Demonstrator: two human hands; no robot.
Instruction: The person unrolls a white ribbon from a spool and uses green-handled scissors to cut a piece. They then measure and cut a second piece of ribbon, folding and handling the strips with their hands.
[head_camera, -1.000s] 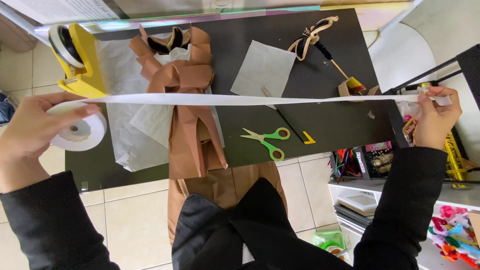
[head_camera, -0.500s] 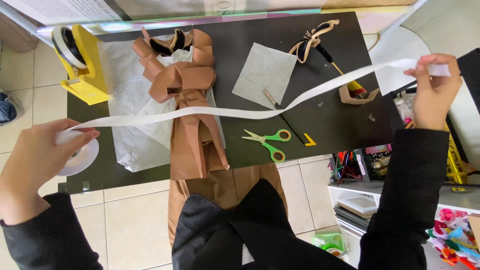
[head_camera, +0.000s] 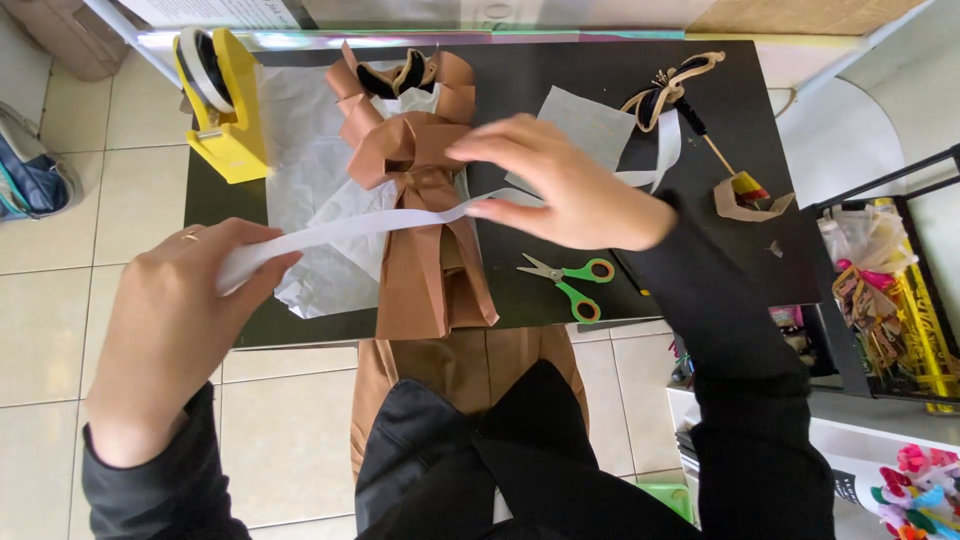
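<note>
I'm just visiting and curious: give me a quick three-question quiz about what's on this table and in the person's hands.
1. True or false: the green-handled scissors are in the person's right hand.
2. Which colour is the tape dispenser at the table's far left corner? A) red B) yellow C) blue
3. What stretches between the left hand and the right hand?

Key:
1. False. They lie on the black table, near the brown paper wrapping.
2. B.
3. A white ribbon, passing over the brown paper wrapping.
</note>
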